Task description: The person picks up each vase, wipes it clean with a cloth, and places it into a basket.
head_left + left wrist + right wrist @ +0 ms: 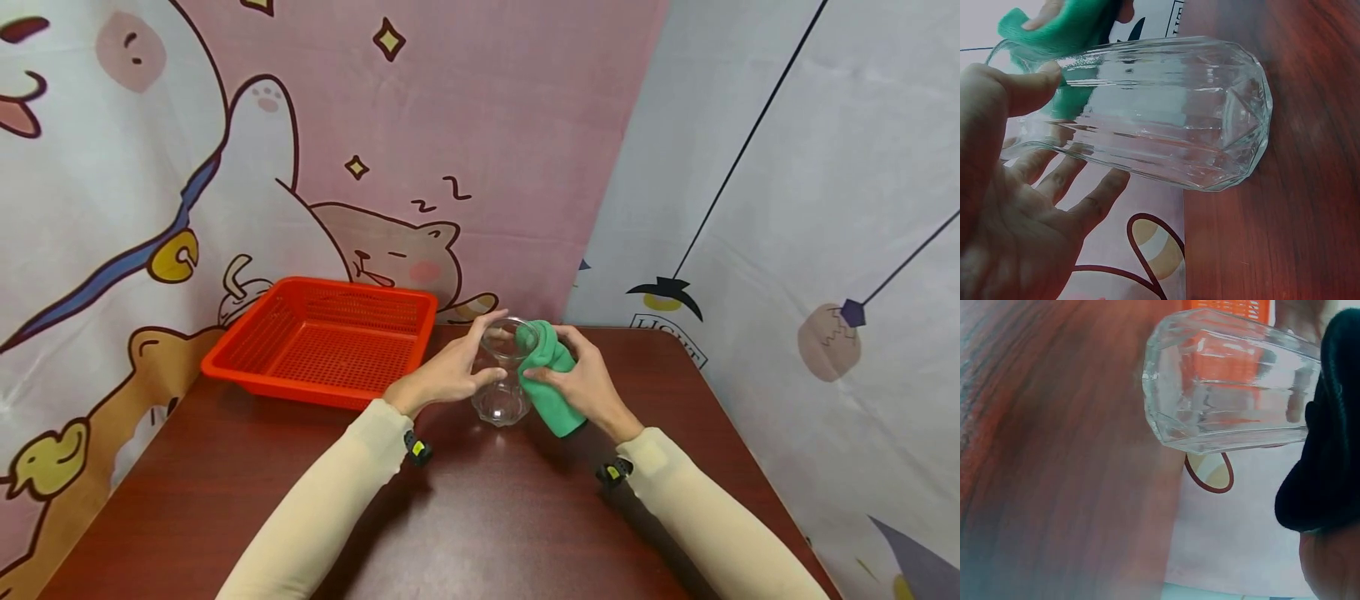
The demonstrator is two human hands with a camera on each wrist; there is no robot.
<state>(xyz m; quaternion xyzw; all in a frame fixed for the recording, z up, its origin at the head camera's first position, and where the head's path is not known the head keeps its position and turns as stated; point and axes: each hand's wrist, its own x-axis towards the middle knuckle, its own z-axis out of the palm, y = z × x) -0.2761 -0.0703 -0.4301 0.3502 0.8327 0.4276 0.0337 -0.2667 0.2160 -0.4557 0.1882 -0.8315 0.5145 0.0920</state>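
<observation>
Glass, clear and ribbed, makes the jar (502, 400), which is between the two hands in the head view. If 12 o'clock points away from the person, the jar is at 3 o'clock from the left hand (450, 368) and at 9 o'clock from the right hand (583, 377). Its long axis is nearly upright, with the mouth on top and the base toward the table (495, 525); whether the base touches the wood, I cannot tell. The left hand holds the jar around its upper part, so it is the nearer one. The right hand grips the green cloth (553, 402), which is against the mouth. At 10 o'clock from the jar, well apart, is the basket (292, 385).

In the left wrist view, the jar appears lying, mouth to 9 o'clock and base to 3 o'clock. Thumb and fingers are on opposite sides of the neck. Green shows also through the glass, but I cannot tell if some cloth is inside.

In the right wrist view, the base points to 9 o'clock. A dark fold, which I take for the cloth in shade, hides the mouth end; how the right fingers lie is not visible there.
</observation>
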